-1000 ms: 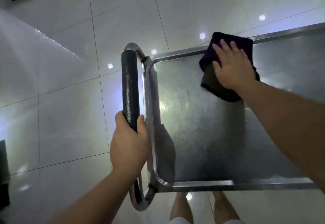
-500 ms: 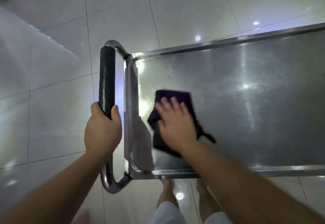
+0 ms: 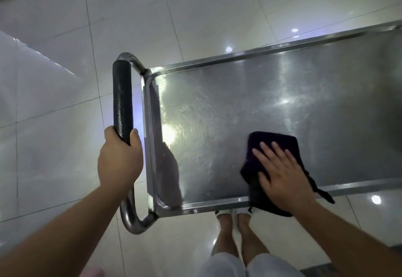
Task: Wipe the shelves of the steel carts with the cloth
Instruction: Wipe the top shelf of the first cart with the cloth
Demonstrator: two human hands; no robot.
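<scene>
Head view: since half a second ago the dark cloth [image 3: 272, 146] has slid rightward from beside the handle to the near rim of the cart's top shelf [image 3: 239, 107]. Right hand [image 3: 282, 176] presses it flat, fingers straight and spread, cloth showing beyond the fingertips. Left hand [image 3: 119, 159] stays curled around the black handle [image 3: 122, 98].

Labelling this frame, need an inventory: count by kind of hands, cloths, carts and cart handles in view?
Hands: 2, left hand gripping the handle, right hand flat on the cloth
Cloths: 1, dark cloth
Steel carts: 1, top shelf showing
Cart handles: 1, black-sleeved handle
Total: 5
</scene>
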